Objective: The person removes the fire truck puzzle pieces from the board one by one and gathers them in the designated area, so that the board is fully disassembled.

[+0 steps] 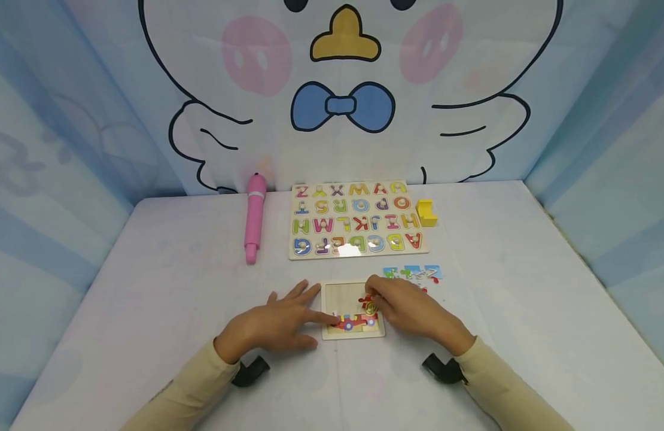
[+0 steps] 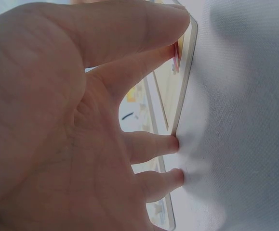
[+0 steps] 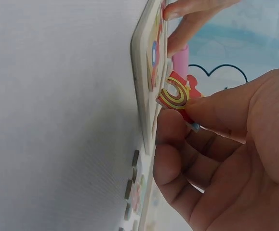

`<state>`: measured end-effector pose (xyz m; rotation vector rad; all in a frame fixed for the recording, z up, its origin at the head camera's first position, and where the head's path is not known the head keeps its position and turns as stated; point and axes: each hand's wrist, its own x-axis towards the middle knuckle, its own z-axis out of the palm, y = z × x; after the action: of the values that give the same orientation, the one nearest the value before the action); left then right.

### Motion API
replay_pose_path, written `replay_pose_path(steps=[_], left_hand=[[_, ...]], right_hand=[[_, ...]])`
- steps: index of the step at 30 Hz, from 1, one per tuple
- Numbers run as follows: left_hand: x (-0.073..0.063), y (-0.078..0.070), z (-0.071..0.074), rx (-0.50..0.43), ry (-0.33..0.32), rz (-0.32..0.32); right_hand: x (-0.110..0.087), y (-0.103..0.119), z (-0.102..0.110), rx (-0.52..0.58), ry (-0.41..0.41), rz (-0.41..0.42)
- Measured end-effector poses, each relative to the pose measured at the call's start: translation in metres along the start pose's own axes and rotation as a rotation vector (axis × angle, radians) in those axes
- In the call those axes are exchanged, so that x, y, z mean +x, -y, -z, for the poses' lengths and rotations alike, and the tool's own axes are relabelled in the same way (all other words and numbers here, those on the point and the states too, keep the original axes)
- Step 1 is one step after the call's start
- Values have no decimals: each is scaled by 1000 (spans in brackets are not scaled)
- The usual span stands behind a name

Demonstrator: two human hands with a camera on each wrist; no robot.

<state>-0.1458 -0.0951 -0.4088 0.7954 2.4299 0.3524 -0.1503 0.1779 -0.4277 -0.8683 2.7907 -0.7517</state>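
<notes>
A small square wooden puzzle tray (image 1: 345, 286) lies flat before me, with red vehicle pieces (image 1: 349, 324) fitted along its near edge. My left hand (image 1: 280, 320) is spread beside the tray's left side, its index fingertip resting on those pieces. In the left wrist view its fingers (image 2: 151, 147) are straight. Between thumb and index finger my right hand (image 1: 410, 308) pinches a red puzzle piece (image 3: 178, 94) with yellow curved stripes. That piece is tilted, over the tray's right part. The tray's upper left shows bare wood.
Several loose puzzle pieces (image 1: 413, 271) lie right of the tray, partly behind my right hand. Farther back are a wooden alphabet board (image 1: 359, 220), a pink pen-shaped object (image 1: 254, 218) and a yellow block (image 1: 426, 213). A cartoon curtain (image 1: 343, 149) hangs behind the table.
</notes>
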Motion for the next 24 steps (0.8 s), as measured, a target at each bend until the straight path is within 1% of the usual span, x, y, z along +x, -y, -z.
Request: replay_pose_path(steps=[4, 13, 18, 21, 24], left_hand=[[-1, 1, 0, -2, 1, -1], [1, 0, -3, -10, -2, -9], [1, 0, -3, -12, -6, -5], [0, 1, -2, -7, -9, -8], [-1, 1, -1, -7, -8, -3]], right_hand=[[-2, -2, 8, -1, -33, -9], [-16, -17, 44, 65, -69, -90], [-30, -34, 60, 60, -97, -136], [-40, -48, 67, 46, -98, -187], [-46, -61, 72, 44, -86, -216]])
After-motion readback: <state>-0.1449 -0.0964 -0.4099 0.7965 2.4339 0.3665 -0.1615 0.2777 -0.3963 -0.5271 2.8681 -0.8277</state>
